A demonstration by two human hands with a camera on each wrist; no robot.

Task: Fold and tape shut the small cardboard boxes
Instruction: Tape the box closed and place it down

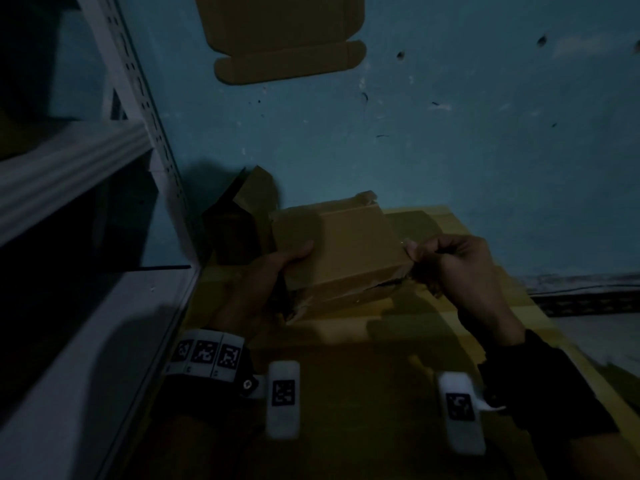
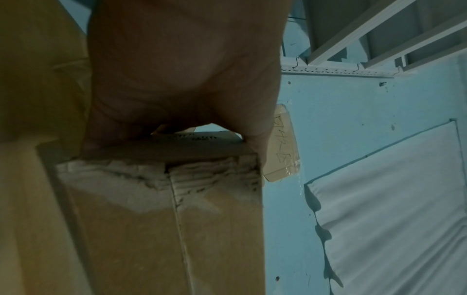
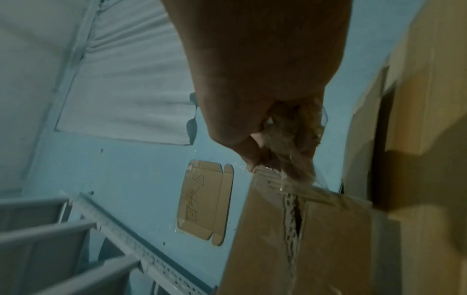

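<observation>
A small brown cardboard box (image 1: 339,244) is held above the yellow table (image 1: 346,358). My left hand (image 1: 298,254) grips its left end, thumb on top and fingers underneath. The left wrist view shows the box (image 2: 164,219) with torn, peeled paper along its seam, under my left hand (image 2: 182,79). My right hand (image 1: 414,252) pinches crumpled clear tape (image 3: 290,139) at the box's right near corner. In the right wrist view the tape runs from my right hand (image 3: 265,155) onto the box (image 3: 278,249), whose flap seam gapes open.
A white metal shelf rack (image 1: 145,109) stands close on the left. A flat cardboard blank (image 1: 287,39) is taped to the blue wall. An open dark box (image 1: 239,223) sits behind the held one. A white sheet (image 2: 391,199) hangs on the wall.
</observation>
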